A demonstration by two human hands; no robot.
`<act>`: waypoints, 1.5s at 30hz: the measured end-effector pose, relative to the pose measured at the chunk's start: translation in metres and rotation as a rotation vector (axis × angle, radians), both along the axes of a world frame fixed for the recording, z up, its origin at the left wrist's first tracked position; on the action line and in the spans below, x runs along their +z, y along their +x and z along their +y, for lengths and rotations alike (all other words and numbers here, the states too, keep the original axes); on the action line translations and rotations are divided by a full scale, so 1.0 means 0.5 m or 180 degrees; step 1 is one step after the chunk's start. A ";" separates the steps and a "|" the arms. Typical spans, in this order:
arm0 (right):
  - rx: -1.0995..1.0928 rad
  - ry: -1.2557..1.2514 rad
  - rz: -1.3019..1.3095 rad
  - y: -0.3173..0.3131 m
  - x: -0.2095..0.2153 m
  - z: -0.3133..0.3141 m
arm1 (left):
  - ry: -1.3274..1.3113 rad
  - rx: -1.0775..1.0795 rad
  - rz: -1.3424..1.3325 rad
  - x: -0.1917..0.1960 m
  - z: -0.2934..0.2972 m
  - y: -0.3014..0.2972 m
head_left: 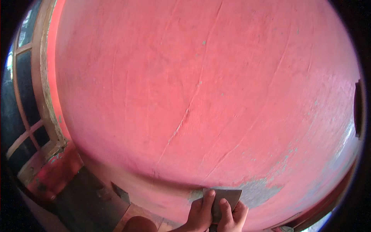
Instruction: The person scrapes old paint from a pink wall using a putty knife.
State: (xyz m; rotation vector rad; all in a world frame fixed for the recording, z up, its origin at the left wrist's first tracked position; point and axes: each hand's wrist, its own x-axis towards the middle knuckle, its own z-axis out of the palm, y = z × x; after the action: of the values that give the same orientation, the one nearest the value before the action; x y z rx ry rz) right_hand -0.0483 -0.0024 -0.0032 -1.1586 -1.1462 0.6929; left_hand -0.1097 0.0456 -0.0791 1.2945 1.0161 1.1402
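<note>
Scraper point(223, 199) upright against pink wall point(201, 96), blade edge up; left hand point(200, 214), right hand point(234, 218), fingers clenched around it.

Left hand point(200, 214): bottom centre of the frame, fingers curled, index finger stretched upward.
Right hand point(233, 216): just beside it, touching, fingers folded in a grip.

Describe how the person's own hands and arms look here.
Both hands are bare: no gloves, rings or markings show. The left hand and right hand appear only from the wrist up at the lower edge; the fingers are uncovered. No sleeve or watch is in view.
</note>
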 end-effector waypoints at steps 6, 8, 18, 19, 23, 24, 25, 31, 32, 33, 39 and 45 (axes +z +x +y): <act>-0.0667 -0.0160 -0.0542 0.000 -0.003 0.044 | -0.0906 0.0040 -0.1571 0.065 0.005 -0.001; -0.0549 -0.0265 -0.0480 -0.005 0.009 0.045 | -0.0640 0.0056 -0.1548 0.053 0.008 -0.002; -0.0546 -0.0310 -0.0257 0.006 -0.005 0.013 | -0.0829 -0.0216 -0.1592 0.042 -0.018 0.007; -0.0559 -0.0299 -0.0302 0.021 -0.016 0.014 | -0.0865 -0.0227 -0.1583 0.044 -0.019 0.010; -0.0591 -0.0237 -0.0194 0.017 -0.023 0.019 | -0.0787 -0.0229 -0.1826 0.031 -0.015 0.023; -0.0658 -0.0135 -0.0225 0.020 -0.034 0.019 | -0.0791 -0.0270 -0.1822 0.030 -0.015 0.028; -0.0727 -0.0031 -0.0258 0.023 -0.037 0.022 | -0.0762 -0.0251 -0.1836 0.030 -0.007 0.027; -0.0549 -0.0185 -0.0189 0.028 -0.015 0.029 | -0.0840 -0.0108 -0.1963 0.054 0.005 0.023; -0.0554 -0.0157 -0.0277 0.023 -0.016 0.026 | -0.0801 -0.0109 -0.1952 0.049 -0.001 0.015; -0.0620 -0.0023 -0.0002 0.016 -0.025 0.024 | -0.0807 -0.0147 -0.1599 0.045 -0.006 0.009; -0.0578 -0.0106 -0.0254 0.030 -0.021 -0.018 | -0.1414 -0.0572 -0.2248 0.028 -0.033 0.038; -0.0214 -0.0148 0.0002 0.022 -0.029 -0.005 | -0.0839 -0.0484 -0.0665 0.024 -0.015 0.005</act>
State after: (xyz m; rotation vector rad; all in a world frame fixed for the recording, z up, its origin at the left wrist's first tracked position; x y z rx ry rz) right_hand -0.0375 -0.0049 -0.0176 -1.2305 -1.0905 0.6712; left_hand -0.1073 0.0382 -0.0672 1.0025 0.8651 0.9670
